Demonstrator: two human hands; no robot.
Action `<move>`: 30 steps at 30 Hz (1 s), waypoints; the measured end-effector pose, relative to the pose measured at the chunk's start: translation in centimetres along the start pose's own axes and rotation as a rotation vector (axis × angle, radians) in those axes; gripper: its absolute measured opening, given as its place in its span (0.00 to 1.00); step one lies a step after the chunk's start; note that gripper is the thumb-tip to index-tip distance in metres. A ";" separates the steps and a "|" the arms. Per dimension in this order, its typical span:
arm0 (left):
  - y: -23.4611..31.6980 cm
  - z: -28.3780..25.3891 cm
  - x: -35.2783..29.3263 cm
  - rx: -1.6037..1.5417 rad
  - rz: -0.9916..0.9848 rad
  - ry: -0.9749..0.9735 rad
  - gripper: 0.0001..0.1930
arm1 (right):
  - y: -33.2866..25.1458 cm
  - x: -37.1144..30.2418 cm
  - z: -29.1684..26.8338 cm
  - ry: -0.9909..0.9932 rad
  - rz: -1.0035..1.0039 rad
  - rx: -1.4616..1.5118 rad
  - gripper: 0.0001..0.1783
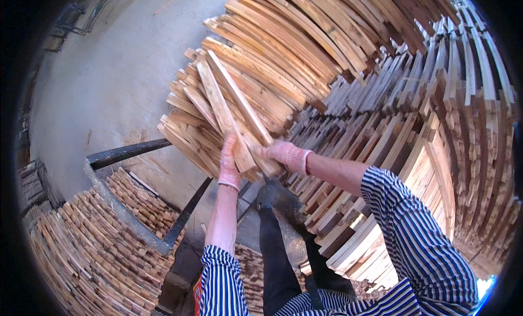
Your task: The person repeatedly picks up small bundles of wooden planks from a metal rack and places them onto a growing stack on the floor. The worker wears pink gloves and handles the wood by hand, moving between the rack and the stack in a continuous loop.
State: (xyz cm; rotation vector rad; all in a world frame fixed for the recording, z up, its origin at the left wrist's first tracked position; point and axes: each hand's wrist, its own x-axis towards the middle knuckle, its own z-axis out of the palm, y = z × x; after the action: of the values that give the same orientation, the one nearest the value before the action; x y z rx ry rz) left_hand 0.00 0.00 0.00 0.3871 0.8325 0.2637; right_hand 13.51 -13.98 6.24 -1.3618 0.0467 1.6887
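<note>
My left hand (229, 162), in a pinkish-white knit glove, is closed on the near part of a pale wooden board (219, 101). Wearing the same kind of glove, my right hand (285, 155) is closed at the near end of a narrower wooden strip (238, 95). The two pieces lie close together at their far ends and spread apart toward me. Beneath them is a loose pile of wooden strips (188, 136), some crossing at angles. My right fingertips are partly hidden and slightly blurred.
Long rows of stacked boards (289, 32) run ahead and right. Grey weathered strips (376, 87) stand behind more stacks at right. A dark metal frame (131, 229) stands at left, by a large stack of wood (92, 256). Concrete floor (109, 87) stretches far left.
</note>
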 end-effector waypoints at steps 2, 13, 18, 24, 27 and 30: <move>-2.1 5.9 1.3 0.005 -0.137 -0.065 0.26 | 2.7 2.1 -7.5 -0.055 -0.024 0.033 0.28; 2.7 10.7 -8.8 0.038 -0.203 0.044 0.18 | -12.1 -12.4 2.7 0.162 0.450 -0.457 0.24; 0.4 14.9 -13.2 0.009 -0.312 0.037 0.24 | -5.7 -15.4 -2.5 -0.256 -0.196 -0.355 0.22; 2.0 15.3 -18.6 -0.031 -0.283 -0.199 0.25 | -4.3 -27.2 -2.6 -0.144 -0.154 0.145 0.24; -0.8 18.5 -22.0 0.303 -0.114 0.112 0.24 | -5.9 -34.9 1.0 0.052 -0.123 -0.271 0.38; -4.3 22.9 -25.5 0.315 0.025 -0.024 0.35 | -3.0 -38.6 3.7 0.261 -0.311 -0.485 0.44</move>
State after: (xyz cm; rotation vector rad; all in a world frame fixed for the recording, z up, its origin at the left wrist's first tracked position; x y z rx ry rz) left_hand 1.27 -18.63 29.05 0.6939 0.8476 0.1505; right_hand 10.76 -34.28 39.35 -1.8348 -0.4298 1.2972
